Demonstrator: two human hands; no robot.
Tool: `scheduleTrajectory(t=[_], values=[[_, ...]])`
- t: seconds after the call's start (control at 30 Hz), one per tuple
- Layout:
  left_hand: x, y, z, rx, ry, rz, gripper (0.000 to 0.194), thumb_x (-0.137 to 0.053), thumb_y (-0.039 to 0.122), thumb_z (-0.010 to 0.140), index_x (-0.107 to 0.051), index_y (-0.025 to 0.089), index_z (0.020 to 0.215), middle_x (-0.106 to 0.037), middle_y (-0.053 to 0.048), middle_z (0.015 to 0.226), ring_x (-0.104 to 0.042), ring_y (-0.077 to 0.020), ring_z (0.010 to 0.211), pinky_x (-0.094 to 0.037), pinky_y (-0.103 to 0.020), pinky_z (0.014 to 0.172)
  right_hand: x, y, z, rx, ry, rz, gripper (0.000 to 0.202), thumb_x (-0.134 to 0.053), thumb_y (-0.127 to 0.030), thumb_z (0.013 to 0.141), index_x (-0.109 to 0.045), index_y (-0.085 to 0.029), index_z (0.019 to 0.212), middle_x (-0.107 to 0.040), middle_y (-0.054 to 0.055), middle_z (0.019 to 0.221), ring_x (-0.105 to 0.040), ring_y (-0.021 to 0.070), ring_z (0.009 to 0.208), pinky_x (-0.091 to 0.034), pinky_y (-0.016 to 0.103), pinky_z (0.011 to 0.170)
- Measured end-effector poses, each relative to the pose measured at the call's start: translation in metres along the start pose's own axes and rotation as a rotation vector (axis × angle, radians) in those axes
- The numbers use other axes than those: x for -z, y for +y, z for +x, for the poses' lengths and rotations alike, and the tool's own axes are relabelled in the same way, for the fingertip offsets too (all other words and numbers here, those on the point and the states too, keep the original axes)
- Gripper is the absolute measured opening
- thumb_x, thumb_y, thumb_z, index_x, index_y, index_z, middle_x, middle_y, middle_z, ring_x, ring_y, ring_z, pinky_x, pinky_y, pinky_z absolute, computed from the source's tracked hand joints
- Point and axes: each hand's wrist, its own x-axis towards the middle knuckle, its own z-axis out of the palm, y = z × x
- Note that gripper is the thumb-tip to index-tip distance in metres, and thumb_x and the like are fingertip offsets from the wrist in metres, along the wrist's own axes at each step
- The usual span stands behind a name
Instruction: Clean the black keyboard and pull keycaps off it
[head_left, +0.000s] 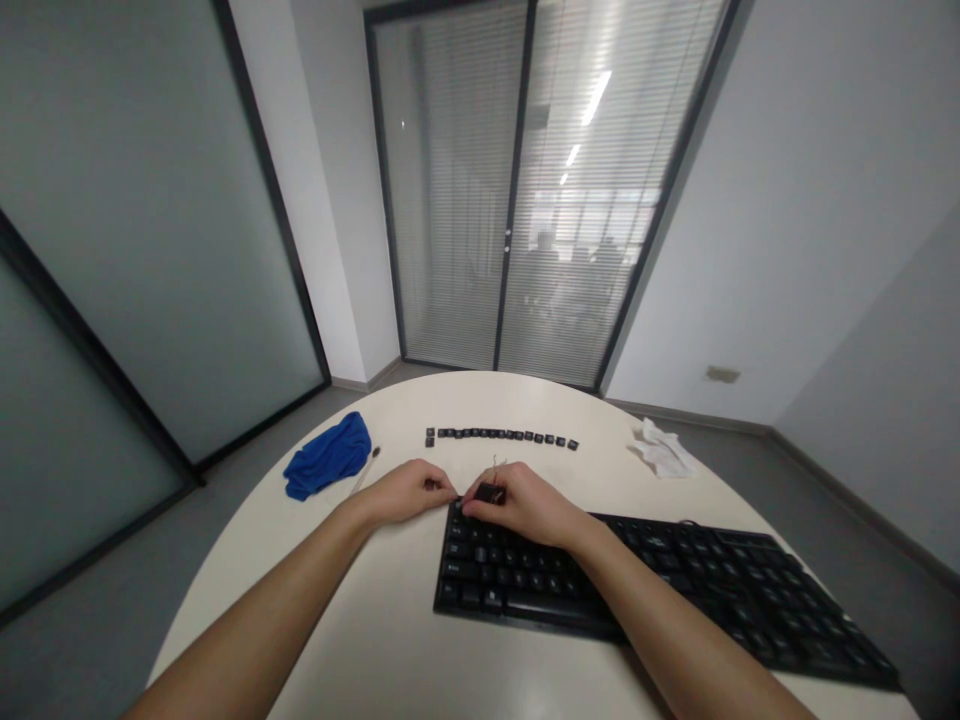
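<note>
A black keyboard lies slanted across the right side of the table. My left hand is at its upper left corner, thumb and fingers pinched together; whatever they grip there is hidden. Right beside it, my right hand is curled around a keycap puller with a dark body and thin wires sticking up past the fingers. The right fingertips touch the keyboard's top left keys, close to the left fingertips. Beyond both hands, several loose black keycaps form a row, with one more below its left end.
A crumpled blue cloth and a thin stick with a dark tip lie at the left. Crumpled white tissue sits near the right edge of the round white table. Glass partitions stand behind.
</note>
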Motion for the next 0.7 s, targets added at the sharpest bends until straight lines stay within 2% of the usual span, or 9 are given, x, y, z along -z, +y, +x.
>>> scheduleTrajectory(t=[0.1,0.23,0.47,0.7], values=[[-0.001,-0.002,0.001,0.008,-0.008,-0.007,0.036,-0.057,0.046,0.085,-0.076,0.015,0.088,-0.075,-0.005,0.086,-0.064,-0.0191,0.079,-0.043,-0.025,0.069,0.004,0.007,0.000,0.009,-0.041,0.060,0.027,-0.068,-0.041,0.081,-0.077,-0.018,0.093,-0.074,0.004,0.079,-0.064,0.0173,0.072,-0.047,0.026,0.066],[0.000,-0.002,0.000,0.009,-0.005,0.006,0.036,-0.057,0.044,0.085,-0.076,0.015,0.089,-0.075,-0.006,0.085,-0.064,-0.0195,0.079,-0.043,-0.025,0.069,0.002,0.011,0.000,-0.031,-0.031,0.098,0.025,-0.066,-0.038,0.082,-0.076,-0.018,0.093,-0.075,0.004,0.082,-0.065,0.0173,0.073,-0.048,0.026,0.067],[0.003,0.005,-0.004,-0.012,-0.031,0.020,0.027,-0.061,0.036,0.082,-0.076,0.018,0.095,-0.074,-0.003,0.086,-0.062,-0.0179,0.079,-0.042,-0.024,0.070,-0.004,0.006,-0.003,0.001,0.010,-0.033,0.024,-0.060,-0.037,0.087,-0.074,-0.019,0.095,-0.072,0.002,0.076,-0.063,0.0153,0.068,-0.043,0.024,0.062],[0.000,-0.001,-0.001,0.020,0.004,0.016,0.032,-0.068,0.043,0.077,-0.075,0.016,0.092,-0.070,-0.003,0.078,-0.058,-0.0160,0.071,-0.040,-0.023,0.063,-0.009,0.011,-0.002,-0.027,0.071,-0.098,0.025,-0.060,-0.039,0.088,-0.072,-0.017,0.089,-0.069,0.002,0.067,-0.060,0.0139,0.060,-0.039,0.023,0.056]])
